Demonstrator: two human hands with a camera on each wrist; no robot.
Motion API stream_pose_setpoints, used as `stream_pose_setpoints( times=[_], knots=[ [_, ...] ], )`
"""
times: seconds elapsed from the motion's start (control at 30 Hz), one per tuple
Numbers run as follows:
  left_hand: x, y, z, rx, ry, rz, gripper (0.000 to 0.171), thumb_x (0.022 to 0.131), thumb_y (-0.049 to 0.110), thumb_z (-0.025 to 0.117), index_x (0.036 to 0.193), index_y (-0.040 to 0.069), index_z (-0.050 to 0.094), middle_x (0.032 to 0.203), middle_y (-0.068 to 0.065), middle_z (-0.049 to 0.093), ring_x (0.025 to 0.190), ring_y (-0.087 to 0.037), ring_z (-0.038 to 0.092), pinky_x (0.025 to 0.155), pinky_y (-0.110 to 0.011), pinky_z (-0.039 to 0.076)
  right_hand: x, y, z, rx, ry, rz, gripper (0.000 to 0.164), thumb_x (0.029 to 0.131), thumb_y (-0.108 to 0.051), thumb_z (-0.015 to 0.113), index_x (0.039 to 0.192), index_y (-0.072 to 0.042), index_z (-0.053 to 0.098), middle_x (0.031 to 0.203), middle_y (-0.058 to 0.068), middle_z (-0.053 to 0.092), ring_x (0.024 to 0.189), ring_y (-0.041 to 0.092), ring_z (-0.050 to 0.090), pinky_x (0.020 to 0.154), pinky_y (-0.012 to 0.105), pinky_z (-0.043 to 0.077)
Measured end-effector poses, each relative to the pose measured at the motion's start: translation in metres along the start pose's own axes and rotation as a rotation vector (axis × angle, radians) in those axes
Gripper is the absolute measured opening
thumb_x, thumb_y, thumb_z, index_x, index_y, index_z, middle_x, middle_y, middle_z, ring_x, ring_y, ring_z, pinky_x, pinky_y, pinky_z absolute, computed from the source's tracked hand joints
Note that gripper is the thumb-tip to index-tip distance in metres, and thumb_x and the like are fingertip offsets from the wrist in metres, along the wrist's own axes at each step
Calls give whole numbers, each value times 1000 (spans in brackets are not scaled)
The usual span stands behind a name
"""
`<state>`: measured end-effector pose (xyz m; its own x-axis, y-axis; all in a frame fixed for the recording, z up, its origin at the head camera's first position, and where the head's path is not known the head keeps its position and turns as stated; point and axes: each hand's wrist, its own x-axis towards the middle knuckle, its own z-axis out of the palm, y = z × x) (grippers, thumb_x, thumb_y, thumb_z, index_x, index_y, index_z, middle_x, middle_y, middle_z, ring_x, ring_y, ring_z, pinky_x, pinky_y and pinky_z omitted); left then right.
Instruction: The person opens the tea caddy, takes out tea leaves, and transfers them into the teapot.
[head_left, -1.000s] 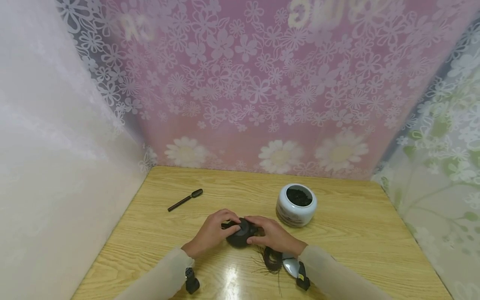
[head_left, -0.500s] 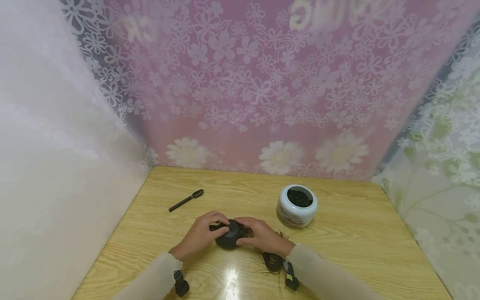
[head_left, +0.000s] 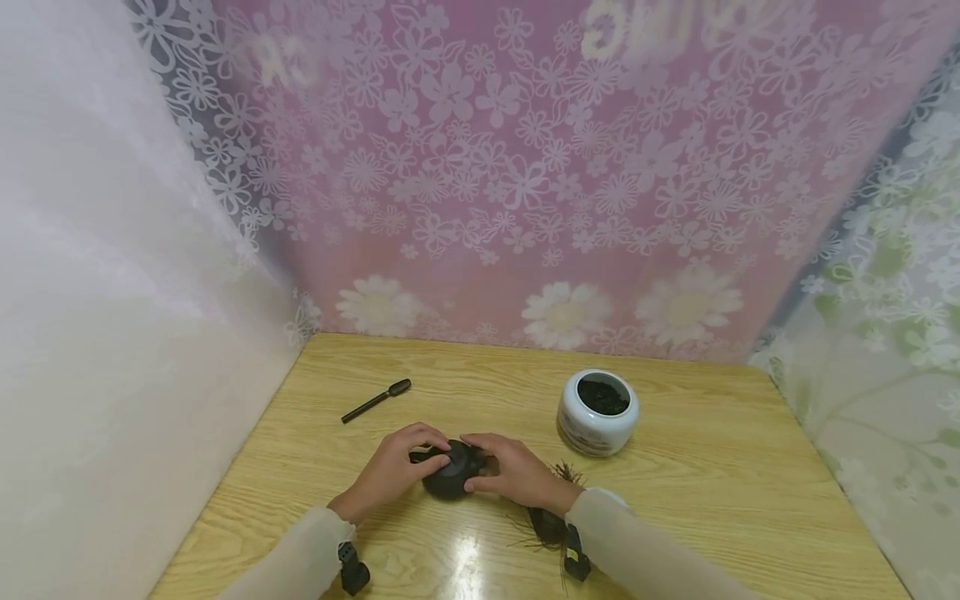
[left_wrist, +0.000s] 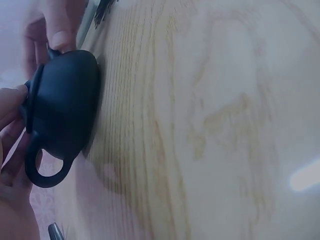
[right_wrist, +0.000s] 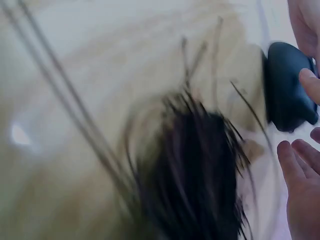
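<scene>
A dark teapot (head_left: pixel 447 477) sits on the wooden table in front of me, its loop handle to the left and spout to the right. My left hand (head_left: pixel 390 468) comes over the top from the left, thumb and fingers at the lid's knob; in the left wrist view, the thumb presses on the knob of the teapot (left_wrist: pixel 65 105), and the lid is seated. From the other side my right hand (head_left: pixel 517 473) holds the pot around its spout end, thumb in front and fingers behind. The spout is mostly hidden by that hand in the head view.
A white jar (head_left: pixel 597 421) with dark leafy contents stands back right. Left of it lies a dark slim scoop (head_left: pixel 377 401). Under my right wrist is a bundle of dark thin strands (right_wrist: pixel 195 175), with a pale rounded object (head_left: pixel 607 497) partly hidden by the sleeve.
Both hands have moved left along the table together with the teapot, keeping the same grip. The pale object beside the strands is now mostly covered by my right sleeve.
</scene>
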<state>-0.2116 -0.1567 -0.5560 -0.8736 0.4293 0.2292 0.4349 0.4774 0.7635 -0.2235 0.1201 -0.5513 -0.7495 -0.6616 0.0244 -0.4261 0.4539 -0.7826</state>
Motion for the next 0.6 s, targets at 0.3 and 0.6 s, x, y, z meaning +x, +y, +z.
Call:
stream_pose_setpoints(
  times=[0.3, 0.6],
  knots=[
    [12, 14, 1, 0, 25, 67, 20, 102, 23, 80, 121, 29, 78, 127, 9, 73, 120, -15, 70, 104, -54, 60, -13, -5, -49, 46, 117, 8, 80, 100, -36, 83, 167, -17, 45, 170, 12, 47, 153, 40, 51, 121, 50, 50],
    [44, 57, 14, 2, -22, 147, 24, 103, 20, 79, 127, 24, 77, 131, 5, 73, 122, -20, 70, 104, -51, 60, -27, -12, -118, -89, 286, -29, 80, 98, -32, 86, 166, -13, 47, 168, 15, 48, 152, 41, 51, 120, 51, 50]
  ],
)
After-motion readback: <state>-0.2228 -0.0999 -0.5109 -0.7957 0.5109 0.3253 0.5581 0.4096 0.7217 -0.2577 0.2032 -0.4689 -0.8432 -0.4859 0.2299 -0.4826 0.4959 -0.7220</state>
